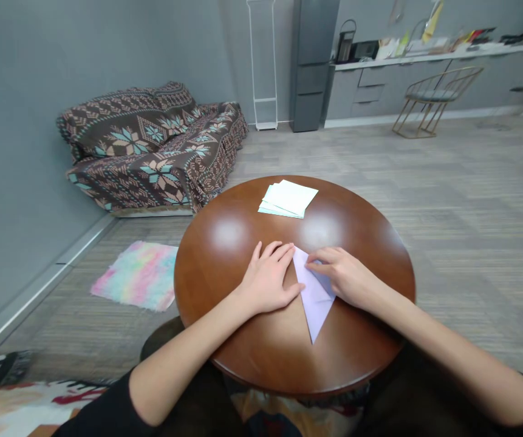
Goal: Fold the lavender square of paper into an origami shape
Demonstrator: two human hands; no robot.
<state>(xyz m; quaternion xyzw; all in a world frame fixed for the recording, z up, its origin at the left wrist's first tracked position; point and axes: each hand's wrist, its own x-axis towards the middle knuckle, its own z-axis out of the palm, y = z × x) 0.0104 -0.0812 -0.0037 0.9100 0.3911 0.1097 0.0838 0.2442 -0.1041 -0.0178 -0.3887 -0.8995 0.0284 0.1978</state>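
A folded sheet of lilac paper [314, 306], roughly triangular, lies on the round brown table [225, 273] with one corner pointing toward me. My left hand [273, 276] rests flat with fingers spread, its thumb and fingertips touching the paper's left edge. On the other side, my right hand [341, 273] pinches a flap of the paper between thumb and fingers near the upper right edge. Part of the flap is hidden under the right hand.
Several pale sheets of paper [291, 197] lie stacked at the table's far side. Beyond are a patterned covered sofa [152, 145], a fluffy pastel mat [138, 276], a grey fridge [313, 67], a kitchen counter [389, 85] and a wire-framed chair [434, 96].
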